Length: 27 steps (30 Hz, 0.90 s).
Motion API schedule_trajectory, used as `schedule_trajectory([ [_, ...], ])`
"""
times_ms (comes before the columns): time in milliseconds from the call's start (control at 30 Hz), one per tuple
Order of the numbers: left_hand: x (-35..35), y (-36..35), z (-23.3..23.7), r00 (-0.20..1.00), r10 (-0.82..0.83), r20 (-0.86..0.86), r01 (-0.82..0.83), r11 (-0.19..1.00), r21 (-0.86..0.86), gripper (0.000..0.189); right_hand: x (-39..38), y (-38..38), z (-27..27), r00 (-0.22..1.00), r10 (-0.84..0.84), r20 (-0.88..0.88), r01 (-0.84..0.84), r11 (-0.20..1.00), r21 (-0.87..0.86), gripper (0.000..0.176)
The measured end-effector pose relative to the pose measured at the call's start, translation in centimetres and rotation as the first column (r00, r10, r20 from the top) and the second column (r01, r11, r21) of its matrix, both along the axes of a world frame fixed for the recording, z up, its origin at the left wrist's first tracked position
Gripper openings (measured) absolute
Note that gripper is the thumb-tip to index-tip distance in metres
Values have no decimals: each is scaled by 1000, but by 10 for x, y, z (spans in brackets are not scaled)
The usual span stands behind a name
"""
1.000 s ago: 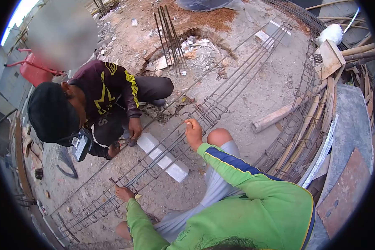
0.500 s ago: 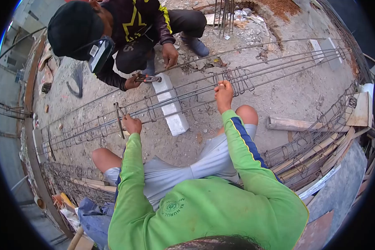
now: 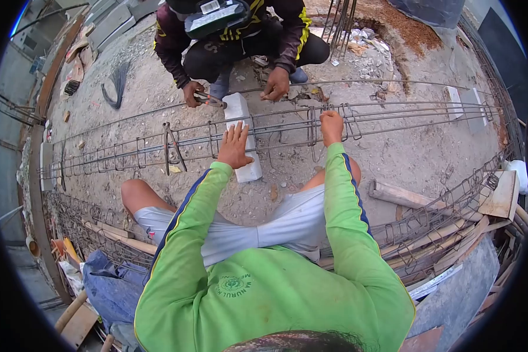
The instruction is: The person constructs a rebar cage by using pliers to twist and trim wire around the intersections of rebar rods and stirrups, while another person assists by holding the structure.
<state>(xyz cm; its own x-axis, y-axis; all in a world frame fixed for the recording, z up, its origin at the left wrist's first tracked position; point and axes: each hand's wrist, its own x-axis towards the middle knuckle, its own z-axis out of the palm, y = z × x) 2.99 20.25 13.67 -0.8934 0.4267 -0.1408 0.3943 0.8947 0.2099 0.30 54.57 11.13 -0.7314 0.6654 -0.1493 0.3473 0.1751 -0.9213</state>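
A long rebar cage with wire stirrups lies across in front of me, partly over a white block. My left hand is open, fingers spread over the cage bars at the block. To its left, a pair of pincers hangs on the bars with its handles apart. My right hand is closed around a steel stirrup among several bunched stirrups; its fingertips are partly hidden.
A co-worker crouches opposite, holding pincers in one hand near the block's far end. More white blocks are under the cage's right end. Timber and another cage lie to my right. A wire bundle rests at far left.
My left hand has let go of the pincers, which stay on the bars, and has moved right to the block. My right hand remains at the stirrups. The co-worker's head has moved right.
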Motion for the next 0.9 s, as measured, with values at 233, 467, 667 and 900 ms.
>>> schedule_trajectory([
  [233,-43,25,-3,993,-120,12,121,981,-149,133,10,19,-3,943,116,313,-228,909,350,23],
  [467,-49,55,-7,979,-149,137,160,984,-74,130,10,13,-48,906,310,290,-373,906,198,17],
  [667,-51,61,-10,976,-148,158,159,985,-61,125,4,10,-54,925,208,319,-316,886,339,17],
  [900,-46,57,-22,977,-102,187,111,993,-37,124,10,6,-2,850,99,517,-302,896,325,28],
])
